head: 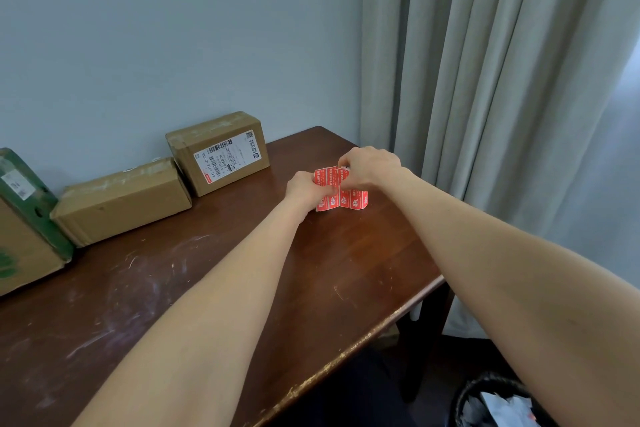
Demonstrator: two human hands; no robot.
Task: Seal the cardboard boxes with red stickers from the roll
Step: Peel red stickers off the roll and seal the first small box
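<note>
Both hands work at the far right part of the bench (207,288), close to its right edge and the curtain (485,80). The sticker strip (353,199) is held between them, its lower edge at or just above the bench top. The left hand (306,189) has its fingers curled on the strip's left margin. The right hand (369,166) grips it from above at the upper right. Whether a roll core sits under the right hand cannot be told. The strip's printed face is towards the person, and its rows run left to right. Judged step: separating one sticker from the strip; no red sticker shows on any box. All three boxes lie to the left of the hands, in a row against the wall. The labelled box (221,152) is nearest, then the plain box (121,201), then the green box (24,218) at the frame edge. The long axes of the first two run roughly along the wall. The left hand is the nearer to them. Bare bench top between the strip and the labelled box gives open room for a leftward carry. A bin (491,402) stands on the floor off the bench's near right corner.
</note>
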